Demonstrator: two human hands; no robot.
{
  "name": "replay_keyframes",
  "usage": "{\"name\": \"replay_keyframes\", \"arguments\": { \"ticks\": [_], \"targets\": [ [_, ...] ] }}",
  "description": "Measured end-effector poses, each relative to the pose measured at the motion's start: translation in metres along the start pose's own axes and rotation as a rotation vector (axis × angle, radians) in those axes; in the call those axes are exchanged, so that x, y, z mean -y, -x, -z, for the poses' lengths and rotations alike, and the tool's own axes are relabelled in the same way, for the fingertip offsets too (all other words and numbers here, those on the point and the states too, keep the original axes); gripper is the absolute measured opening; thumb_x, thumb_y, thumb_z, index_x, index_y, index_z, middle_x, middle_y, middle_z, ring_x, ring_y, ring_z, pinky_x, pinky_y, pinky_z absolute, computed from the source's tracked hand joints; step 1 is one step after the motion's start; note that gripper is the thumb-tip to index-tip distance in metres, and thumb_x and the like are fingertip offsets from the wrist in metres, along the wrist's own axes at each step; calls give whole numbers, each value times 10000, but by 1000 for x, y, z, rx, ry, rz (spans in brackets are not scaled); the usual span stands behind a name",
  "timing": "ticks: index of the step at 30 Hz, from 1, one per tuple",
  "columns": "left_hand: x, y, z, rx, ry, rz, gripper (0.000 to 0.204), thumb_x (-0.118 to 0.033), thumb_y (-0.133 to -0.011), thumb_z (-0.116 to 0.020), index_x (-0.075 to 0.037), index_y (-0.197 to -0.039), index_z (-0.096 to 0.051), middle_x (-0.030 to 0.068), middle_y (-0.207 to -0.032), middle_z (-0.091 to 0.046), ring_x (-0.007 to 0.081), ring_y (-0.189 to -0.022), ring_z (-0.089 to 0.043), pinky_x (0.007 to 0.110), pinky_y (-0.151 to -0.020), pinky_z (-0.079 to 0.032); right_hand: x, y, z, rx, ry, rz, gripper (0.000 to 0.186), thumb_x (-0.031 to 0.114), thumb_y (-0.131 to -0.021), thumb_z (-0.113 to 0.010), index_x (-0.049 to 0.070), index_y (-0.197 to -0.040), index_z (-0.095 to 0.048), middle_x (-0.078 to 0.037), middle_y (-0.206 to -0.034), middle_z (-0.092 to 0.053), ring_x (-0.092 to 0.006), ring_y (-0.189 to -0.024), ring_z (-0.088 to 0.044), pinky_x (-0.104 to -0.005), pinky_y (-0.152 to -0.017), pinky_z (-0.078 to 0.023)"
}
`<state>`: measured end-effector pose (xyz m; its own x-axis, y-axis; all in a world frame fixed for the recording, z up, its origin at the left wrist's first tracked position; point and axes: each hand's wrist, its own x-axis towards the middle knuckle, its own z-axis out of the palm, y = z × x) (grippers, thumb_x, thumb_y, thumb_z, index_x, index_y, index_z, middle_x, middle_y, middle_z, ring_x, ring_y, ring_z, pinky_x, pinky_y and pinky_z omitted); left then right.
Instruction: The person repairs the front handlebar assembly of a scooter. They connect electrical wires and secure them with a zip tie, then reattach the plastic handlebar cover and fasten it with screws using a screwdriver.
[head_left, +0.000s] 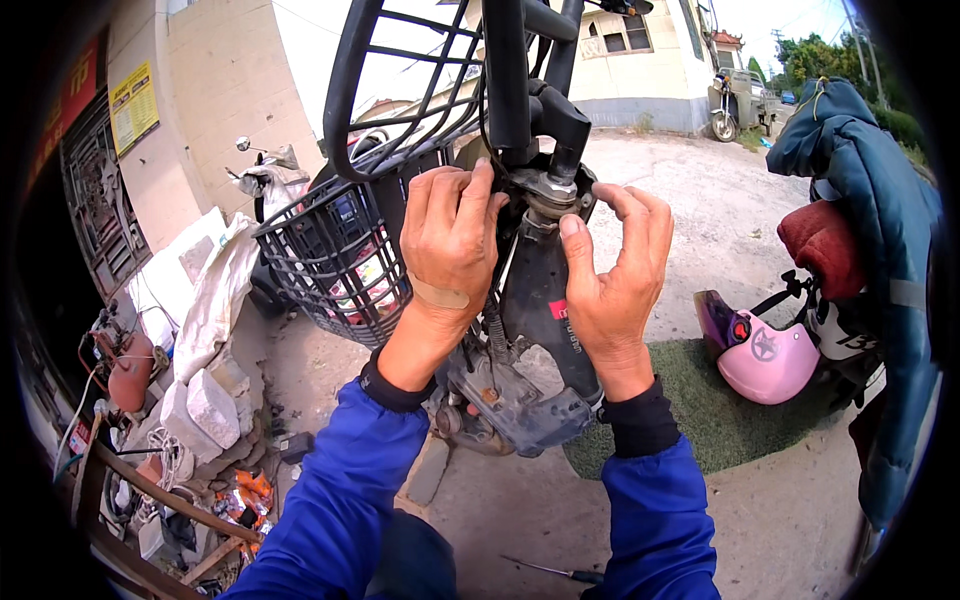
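Observation:
My left hand [450, 235] is at the left side of the steering column of a black bike [545, 290]. Its fingers are bent inward; whatever they may hold is hidden behind them. A tan adhesive bandage [438, 294] is stuck near that wrist. Across the column, my right hand [625, 275] has its thumb and index finger apart beside the metal headset nut [553, 205], with nothing visible between them. Above the nut rises the black stem [562, 125]. A black wire basket [335, 245] with packages inside stands left of my left hand.
On a green mat [660, 410] lies a pink helmet [768, 360]. A draped dark teal cover [890, 250] hangs at the right. A screwdriver [570, 574] rests on the ground at the bottom. Rubble, white sacks [215, 290] and scrap crowd the left, by a wall.

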<state>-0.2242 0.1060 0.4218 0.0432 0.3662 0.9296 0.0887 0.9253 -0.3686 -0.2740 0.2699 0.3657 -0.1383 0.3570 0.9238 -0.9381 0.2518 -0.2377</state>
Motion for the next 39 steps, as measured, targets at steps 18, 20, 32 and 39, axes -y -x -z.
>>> {"name": "replay_keyframes", "arguments": {
  "ticks": [18, 20, 32, 39],
  "targets": [
    [11, 2, -4, 4, 217, 114, 323, 54, -893, -836, 32, -1206, -762, 163, -1217, -706, 344, -1149, -655, 443, -995, -540, -54, -54, -39, 587, -1111, -680, 566, 322, -1004, -780, -21, -1442, -677, -100, -1259, -756, -156, -1138, -710, -321, -1020, -559],
    [14, 3, -1, 10, 217, 102, 309, 54, -893, -837, 35, -1192, -763, 165, -1221, -702, 345, -1147, -655, 445, -996, -541, -56, -52, -43, 605, -1171, -715, 566, 332, -997, -786, -20, -1431, -693, -103, -1248, -762, -155, -1136, -710, -317, -1018, -558],
    [12, -3, -5, -6, 280, 197, 237, 1, -872, -860, 32, -1096, -789, 164, -1157, -649, 336, -1079, -636, 440, -926, -529, -32, -63, -31, 598, -677, -582, 460, 280, -932, -895, -25, -1262, -794, -71, -1091, -798, -129, -1005, -722, -297, -916, -580],
    [12, 13, -13, -82, 268, 275, 359, -66, -888, -861, -16, -1239, -797, 179, -1249, -637, 366, -1085, -619, 466, -940, -517, -1, -89, -24, 639, -599, -766, 325, 110, -886, -881, -14, -1180, -819, -56, -1019, -805, -126, -915, -727, -285, -852, -563]
  ]
}}
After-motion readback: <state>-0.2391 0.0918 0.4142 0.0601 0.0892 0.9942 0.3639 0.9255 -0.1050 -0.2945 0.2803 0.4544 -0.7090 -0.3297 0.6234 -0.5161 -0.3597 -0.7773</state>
